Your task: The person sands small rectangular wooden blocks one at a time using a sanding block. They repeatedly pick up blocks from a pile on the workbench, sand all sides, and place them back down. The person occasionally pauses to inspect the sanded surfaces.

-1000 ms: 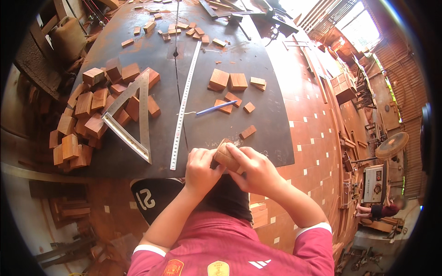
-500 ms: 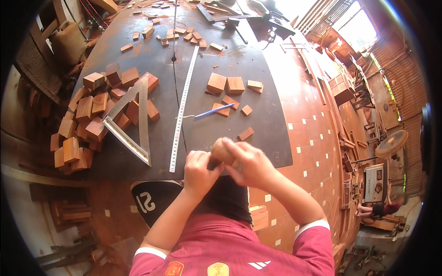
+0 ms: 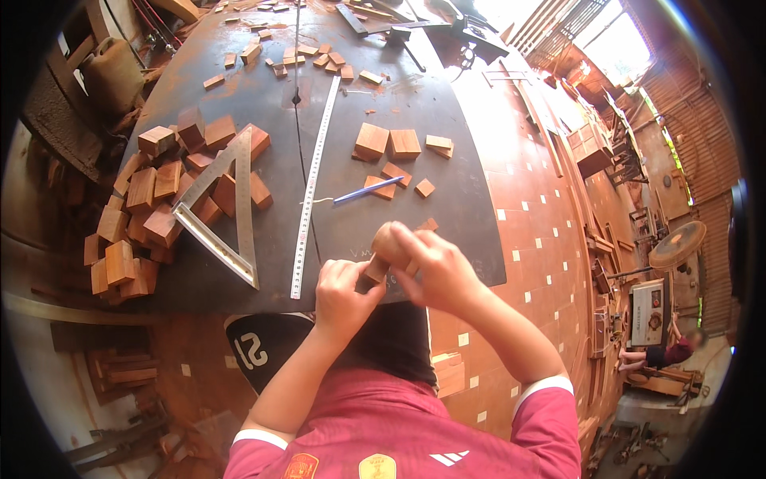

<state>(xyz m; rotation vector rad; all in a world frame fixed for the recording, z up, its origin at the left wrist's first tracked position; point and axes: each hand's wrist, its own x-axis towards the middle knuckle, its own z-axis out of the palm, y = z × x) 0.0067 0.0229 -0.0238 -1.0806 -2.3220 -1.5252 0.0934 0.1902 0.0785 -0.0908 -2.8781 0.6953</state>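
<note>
My left hand (image 3: pixel 345 289) is closed around a small dark brown wooden block (image 3: pixel 372 274) above the table's near edge. From the right, my right hand (image 3: pixel 431 267) grips a tan piece with a rounded outline (image 3: pixel 386 241); its kind is unclear. This tan piece touches or overlaps the block's upper end. Just beyond my right hand lies a small wooden block (image 3: pixel 428 225), partly hidden. A blue pen (image 3: pixel 369 189) rests across a flat wooden piece (image 3: pixel 385 185), with several more blocks (image 3: pixel 372 140) behind it.
Across the dark table (image 3: pixel 215 275) lies a long white ruler (image 3: pixel 313 191). A metal triangle set square (image 3: pixel 243 207) leans on a heap of wooden blocks (image 3: pixel 144 188) at the left. Offcuts (image 3: pixel 291 61) are scattered farther back. A person (image 3: pixel 677 351) is far off at the right.
My right hand and the tan piece have shifted slightly up and away from me. More of the dark block shows between my hands. The view has moved a little.
</note>
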